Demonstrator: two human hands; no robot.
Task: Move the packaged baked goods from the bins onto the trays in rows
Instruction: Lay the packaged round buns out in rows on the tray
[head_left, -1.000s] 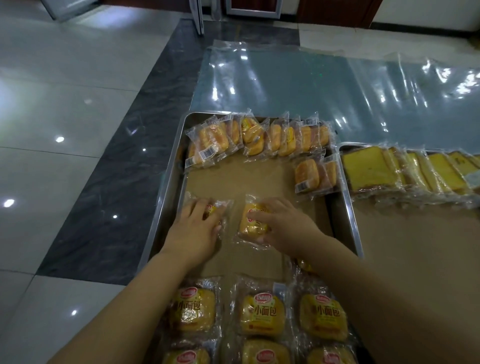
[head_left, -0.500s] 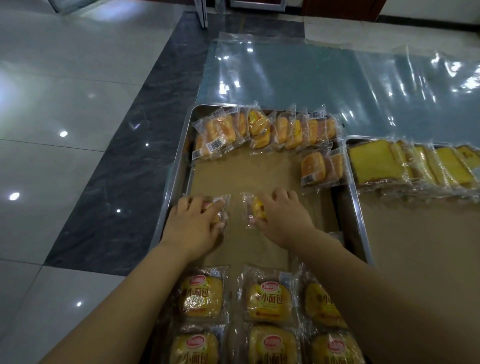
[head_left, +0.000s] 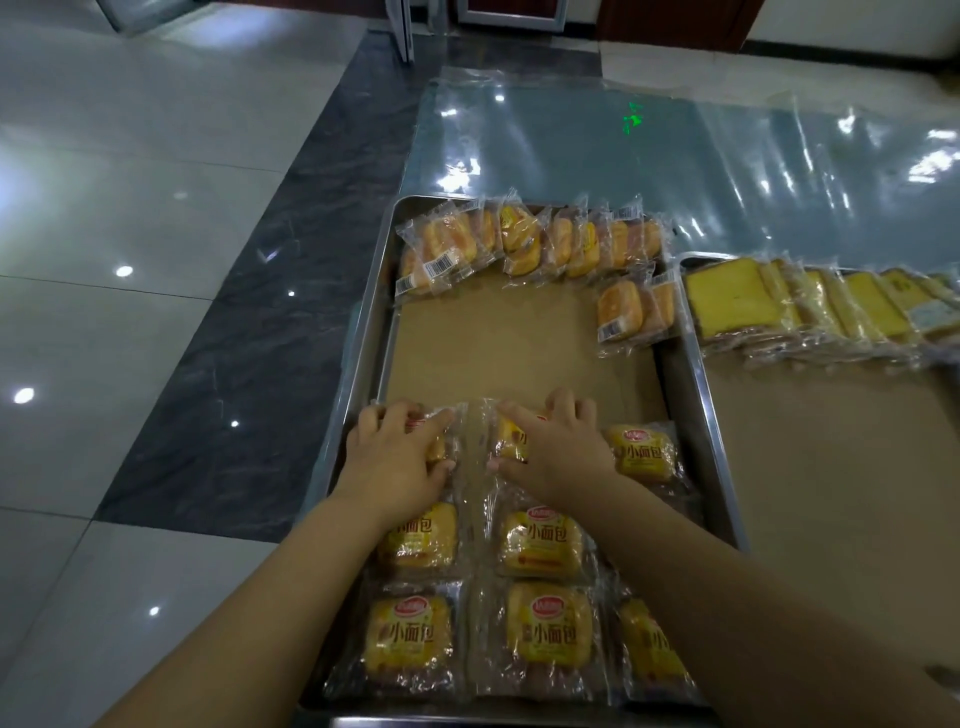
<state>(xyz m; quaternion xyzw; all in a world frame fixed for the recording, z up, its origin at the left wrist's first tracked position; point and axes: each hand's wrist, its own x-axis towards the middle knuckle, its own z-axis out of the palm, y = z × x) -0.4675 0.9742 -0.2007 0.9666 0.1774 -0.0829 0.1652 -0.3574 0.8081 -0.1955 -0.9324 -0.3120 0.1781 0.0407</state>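
Observation:
A steel tray (head_left: 363, 374) lined with brown paper lies on the floor before me. Several yellow bun packets fill its near end in rows, such as one (head_left: 540, 543) in the middle. My left hand (head_left: 397, 457) presses down on a bun packet (head_left: 441, 441) at the tray's left side. My right hand (head_left: 558, 449) grips another bun packet (head_left: 511, 441) beside it. A third packet (head_left: 641, 452) of that row lies to the right. Small orange bread packets (head_left: 524, 241) line the far end, with a few more packets (head_left: 631, 312) under them at the right.
A second tray (head_left: 810, 441) at the right carries a row of wrapped yellow cake slices (head_left: 810, 306). A clear plastic sheet (head_left: 649, 150) covers the floor beyond both trays. Glossy white and dark marble tiles (head_left: 234, 338) lie to the left.
Both hands have drawn their packets toward me, down to the rows at the tray's near end. The camera has tilted down, showing more of the near rows.

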